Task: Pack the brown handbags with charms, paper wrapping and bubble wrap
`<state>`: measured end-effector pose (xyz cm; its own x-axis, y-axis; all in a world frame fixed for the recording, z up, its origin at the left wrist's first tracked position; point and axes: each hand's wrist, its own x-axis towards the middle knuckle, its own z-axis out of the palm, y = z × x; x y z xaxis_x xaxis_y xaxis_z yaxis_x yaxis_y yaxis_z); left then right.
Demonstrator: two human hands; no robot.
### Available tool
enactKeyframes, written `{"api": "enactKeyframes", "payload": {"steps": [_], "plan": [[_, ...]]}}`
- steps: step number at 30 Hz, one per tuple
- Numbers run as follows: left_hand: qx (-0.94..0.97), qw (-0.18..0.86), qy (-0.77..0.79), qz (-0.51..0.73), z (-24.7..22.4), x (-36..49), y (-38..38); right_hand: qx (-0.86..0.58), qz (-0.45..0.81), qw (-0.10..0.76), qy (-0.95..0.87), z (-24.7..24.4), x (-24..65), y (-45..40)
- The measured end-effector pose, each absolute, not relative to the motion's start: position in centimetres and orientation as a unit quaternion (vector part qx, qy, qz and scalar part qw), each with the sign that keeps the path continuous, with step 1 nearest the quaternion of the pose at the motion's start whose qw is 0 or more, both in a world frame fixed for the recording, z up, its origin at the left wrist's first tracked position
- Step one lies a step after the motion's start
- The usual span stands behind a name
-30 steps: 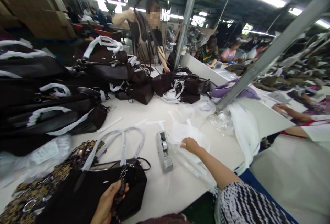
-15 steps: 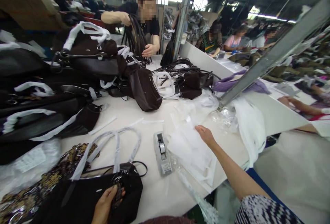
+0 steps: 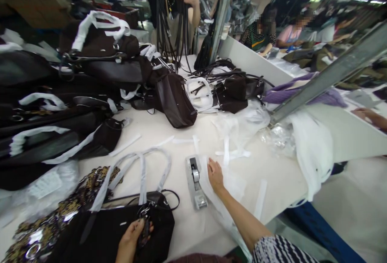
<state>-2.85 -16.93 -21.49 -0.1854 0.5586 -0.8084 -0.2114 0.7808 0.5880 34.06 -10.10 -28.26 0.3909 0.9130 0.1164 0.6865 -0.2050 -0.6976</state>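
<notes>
A black handbag (image 3: 121, 230) with white-wrapped handles lies at the lower left. My left hand (image 3: 134, 234) is closed on a dark metal-and-strap piece (image 3: 145, 226) at the bag's top right side. Beside a grey tape dispenser (image 3: 196, 182), my right hand (image 3: 215, 174) rests on thin white sheets (image 3: 208, 180), fingers stretched out and slightly apart. A patterned chain-like heap (image 3: 57, 218) lies left of the bag, next to a clear plastic packet (image 3: 50, 186).
Dark handbags (image 3: 102, 61) are piled at the left and back. A person (image 3: 172, 9) across the table holds black straps. A slanted metal post (image 3: 326, 71) stands right, near clear plastic (image 3: 279, 138) and white foam strips (image 3: 313, 150).
My right hand has moved left, and the white sheets have shifted with it towards the dispenser. My left hand keeps its hold. The person opposite has raised the straps.
</notes>
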Motion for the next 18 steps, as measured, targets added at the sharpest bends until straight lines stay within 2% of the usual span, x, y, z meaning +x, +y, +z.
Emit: {"api": "enactKeyframes", "payload": {"steps": [12, 15, 18], "plan": [[0.089, 0.657, 0.697, 0.274, -22.0, -3.9, -16.6, -0.742, 0.221, 0.349, -0.528, -26.6, 24.9, -10.3], [0.086, 0.655, 0.698, 0.275, -22.1, -3.8, -16.4, -0.74, 0.246, 0.379, -0.498, -25.5, 27.6, -11.3], [0.091, 0.651, 0.701, 0.275, -21.8, -3.4, -16.4, -0.792, 0.144, 0.407, -0.432, -24.3, 35.8, -15.3]]}}
